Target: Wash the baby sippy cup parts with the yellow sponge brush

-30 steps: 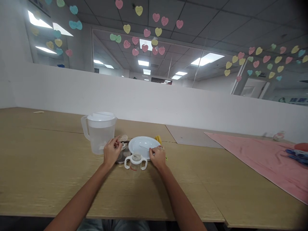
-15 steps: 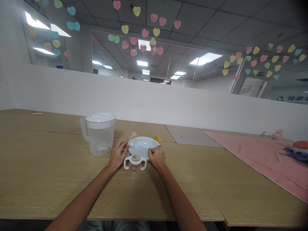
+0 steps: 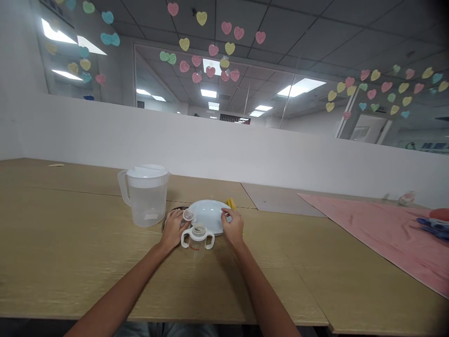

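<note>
Turned since the earlier frame, a translucent cap (image 3: pixel 188 215) shows its round face in the left hand's (image 3: pixel 173 229) grip, seemingly angled for handling. The right hand (image 3: pixel 232 226) pinches its fingertips together at the plate's (image 3: pixel 208 213) right side; whether they hold anything is impossible to tell. Between the forearms, the handled bottle (image 3: pixel 197 241) stands upright, mouth uncovered; the jug (image 3: pixel 148 201) stands left.

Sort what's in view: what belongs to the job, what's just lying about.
Likely the job: round cap in the left hand; handled bottle; white plate at the right hand; jug, perhaps.

Seemingly lying about: pink cloth; blue thing on it.
</note>
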`<state>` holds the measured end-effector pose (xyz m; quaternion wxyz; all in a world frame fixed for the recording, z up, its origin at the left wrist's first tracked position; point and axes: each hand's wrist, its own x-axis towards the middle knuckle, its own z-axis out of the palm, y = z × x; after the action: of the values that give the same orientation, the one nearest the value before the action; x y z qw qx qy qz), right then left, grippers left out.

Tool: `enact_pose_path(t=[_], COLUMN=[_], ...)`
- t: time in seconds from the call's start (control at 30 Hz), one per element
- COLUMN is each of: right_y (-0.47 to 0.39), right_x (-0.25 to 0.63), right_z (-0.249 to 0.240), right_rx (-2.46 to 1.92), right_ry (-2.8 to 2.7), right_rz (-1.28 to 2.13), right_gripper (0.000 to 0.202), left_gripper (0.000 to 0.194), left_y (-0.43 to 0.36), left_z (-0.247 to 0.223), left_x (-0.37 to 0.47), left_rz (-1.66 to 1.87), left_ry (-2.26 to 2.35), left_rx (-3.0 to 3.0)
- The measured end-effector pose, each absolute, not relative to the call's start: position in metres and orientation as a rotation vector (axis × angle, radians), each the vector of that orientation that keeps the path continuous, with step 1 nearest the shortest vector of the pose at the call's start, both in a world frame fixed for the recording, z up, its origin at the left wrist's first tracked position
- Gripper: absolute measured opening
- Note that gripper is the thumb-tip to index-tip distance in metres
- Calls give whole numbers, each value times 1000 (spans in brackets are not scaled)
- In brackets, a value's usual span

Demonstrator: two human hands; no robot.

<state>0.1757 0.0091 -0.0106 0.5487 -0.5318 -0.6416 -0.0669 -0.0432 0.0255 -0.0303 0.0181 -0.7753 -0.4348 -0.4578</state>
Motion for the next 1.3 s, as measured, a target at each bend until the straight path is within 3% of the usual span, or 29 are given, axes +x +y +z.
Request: enact_pose_path(t=[0.27, 0.53, 0.97, 1.3], right_y=[20, 17, 23, -4], right_x=[182, 186, 201, 171], right_z=[-15, -12, -5, 11], right_rx=[-1167, -1208, -960, -774], right_ry=[-1363, -1259, -658, -871], right_rz=[-90, -92, 394, 409], right_gripper=[60, 35, 43, 45], left_gripper=[28, 30, 33, 35], left_y=[21, 18, 20, 20], left_z=[-26, -23, -26, -26], left_x=[-43, -40, -44, -41], left_rz=[-1355, -1333, -1330, -1331], left_ry=[-1323, -1238, -1278, -1311], left_rx=[-2454, -2453, -2380, -2391])
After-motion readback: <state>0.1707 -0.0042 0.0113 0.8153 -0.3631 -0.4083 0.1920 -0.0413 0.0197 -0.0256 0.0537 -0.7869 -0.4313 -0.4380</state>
